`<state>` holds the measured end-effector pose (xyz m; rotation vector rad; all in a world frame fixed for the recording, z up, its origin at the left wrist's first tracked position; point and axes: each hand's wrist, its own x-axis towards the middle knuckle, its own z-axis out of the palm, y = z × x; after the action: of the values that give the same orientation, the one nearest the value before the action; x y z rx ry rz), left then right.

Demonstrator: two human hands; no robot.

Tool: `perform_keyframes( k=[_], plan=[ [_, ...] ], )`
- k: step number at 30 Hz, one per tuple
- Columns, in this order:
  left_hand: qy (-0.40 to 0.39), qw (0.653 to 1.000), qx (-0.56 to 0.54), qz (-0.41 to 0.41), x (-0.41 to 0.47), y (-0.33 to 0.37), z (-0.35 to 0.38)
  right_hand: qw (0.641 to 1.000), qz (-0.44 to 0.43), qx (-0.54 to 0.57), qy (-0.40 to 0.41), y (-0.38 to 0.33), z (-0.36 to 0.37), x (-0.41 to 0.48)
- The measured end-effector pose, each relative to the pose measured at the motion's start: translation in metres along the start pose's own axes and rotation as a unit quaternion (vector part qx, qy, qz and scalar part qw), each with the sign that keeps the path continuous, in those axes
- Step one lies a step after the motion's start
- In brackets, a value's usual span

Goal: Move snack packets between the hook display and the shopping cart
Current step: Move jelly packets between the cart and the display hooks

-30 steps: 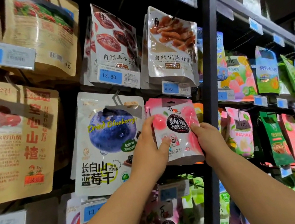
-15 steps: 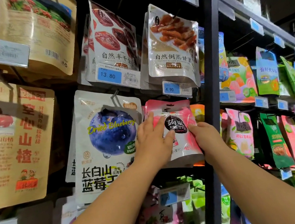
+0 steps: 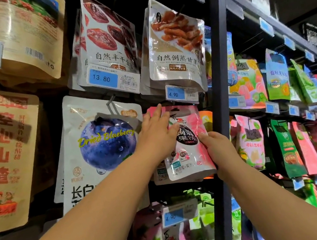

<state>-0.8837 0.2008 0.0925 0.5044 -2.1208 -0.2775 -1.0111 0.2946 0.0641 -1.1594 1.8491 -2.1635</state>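
Both hands are up at the hook display point(image 3: 112, 105), on a pink packet point(image 3: 193, 156) that hangs at the right edge of this bay, just beside the dark upright post point(image 3: 219, 88). The left hand point(image 3: 157, 134) lies flat over the packet's upper left part, fingers straight and a little apart, their tips reaching its top edge under the blue 4.90 price tag point(image 3: 180, 93). The right hand point(image 3: 219, 149) pinches the packet's right edge low down, thumb on the front and the other fingers curled out of sight behind it. More pink packets sit behind this one. A big Dried Blueberry bag point(image 3: 102, 141) hangs just to the left, touching the left wrist.
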Motion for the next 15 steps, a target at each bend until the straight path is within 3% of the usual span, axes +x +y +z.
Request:
perform_keyframes(
  k=[7, 15],
  plan=[
    [-0.007, 0.999, 0.033, -0.013, 0.009, -0.008, 0.008, 0.999, -0.007, -0.048, 0.011, 0.010, 0.008, 0.015],
    [-0.013, 0.995, 0.094, -0.032, 0.014, -0.026, 0.019, 0.987, 0.016, -0.157, -0.029, 0.024, 0.027, 0.030]
  ],
)
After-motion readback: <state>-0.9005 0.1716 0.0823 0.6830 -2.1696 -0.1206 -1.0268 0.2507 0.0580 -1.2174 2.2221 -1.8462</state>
